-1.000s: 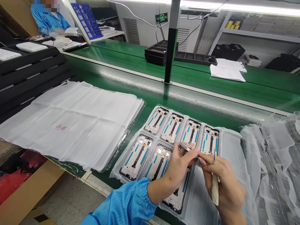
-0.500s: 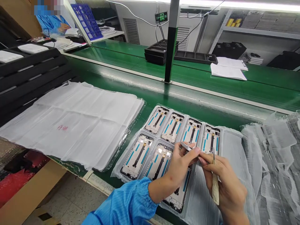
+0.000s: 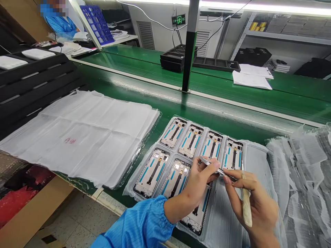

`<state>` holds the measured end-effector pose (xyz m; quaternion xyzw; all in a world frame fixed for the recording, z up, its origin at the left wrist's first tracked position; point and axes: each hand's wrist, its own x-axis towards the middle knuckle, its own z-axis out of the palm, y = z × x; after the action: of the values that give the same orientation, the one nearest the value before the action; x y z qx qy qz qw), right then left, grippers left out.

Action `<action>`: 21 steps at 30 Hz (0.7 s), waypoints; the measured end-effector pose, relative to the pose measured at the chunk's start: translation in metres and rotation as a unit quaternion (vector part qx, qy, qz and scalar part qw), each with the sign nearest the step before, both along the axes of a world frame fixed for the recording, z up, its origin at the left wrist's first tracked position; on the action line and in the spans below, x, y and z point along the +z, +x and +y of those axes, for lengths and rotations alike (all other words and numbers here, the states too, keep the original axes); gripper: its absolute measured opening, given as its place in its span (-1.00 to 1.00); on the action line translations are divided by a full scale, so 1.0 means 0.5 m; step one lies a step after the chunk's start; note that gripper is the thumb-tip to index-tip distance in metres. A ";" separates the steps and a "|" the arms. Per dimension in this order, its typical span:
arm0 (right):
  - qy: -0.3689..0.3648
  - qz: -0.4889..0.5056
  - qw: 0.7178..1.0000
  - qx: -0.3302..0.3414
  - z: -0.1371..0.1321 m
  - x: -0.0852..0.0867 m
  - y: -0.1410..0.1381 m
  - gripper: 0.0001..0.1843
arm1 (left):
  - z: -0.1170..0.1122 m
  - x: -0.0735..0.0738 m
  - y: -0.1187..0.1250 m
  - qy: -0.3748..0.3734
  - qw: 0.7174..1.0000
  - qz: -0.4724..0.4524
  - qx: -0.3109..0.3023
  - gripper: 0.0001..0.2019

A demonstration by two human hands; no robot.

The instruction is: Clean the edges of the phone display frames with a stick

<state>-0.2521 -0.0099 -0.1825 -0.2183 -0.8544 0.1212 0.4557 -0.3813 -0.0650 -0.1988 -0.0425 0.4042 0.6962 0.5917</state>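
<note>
Both my hands meet over a clear plastic tray (image 3: 134, 193) of phone frames with blue strips (image 3: 152, 171). My left hand (image 3: 199, 184), in a blue sleeve, pinches one end of a thin phone frame seen edge-on (image 3: 218, 170). My right hand (image 3: 254, 203) touches the other end with its fingertips and also grips a taped tweezer-like tool (image 3: 245, 203), tip pointing up. The frame is held just above the tray's near row, beside the frame at the far right (image 3: 232, 154).
A stack of white foam sheets (image 3: 85, 134) lies to the left on the green belt (image 3: 207, 113). Crumpled clear bags (image 3: 302, 179) pile up at the right. A black post (image 3: 190, 44) stands behind. Black trays (image 3: 31, 82) sit far left, and another person (image 3: 58, 20) works at the back.
My right hand has shifted slightly right and down, tilting the tool; the held frame now shows more between the two hands. The left hand has barely moved.
</note>
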 end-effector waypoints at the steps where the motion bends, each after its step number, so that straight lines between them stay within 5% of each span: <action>1: 0.002 -0.002 1.000 0.003 0.001 0.000 0.000 -0.77 | 0.000 0.000 0.000 0.000 1.000 0.000 0.000 -0.18; 21: 0.074 -0.036 0.996 0.034 0.004 -0.010 0.007 -0.76 | 0.003 -0.004 0.002 0.001 1.000 0.006 0.004 -0.18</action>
<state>-0.2488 -0.0080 -0.1875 -0.1589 -0.8836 0.0652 0.4355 -0.3804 -0.0637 -0.2006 -0.0395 0.4068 0.6989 0.5869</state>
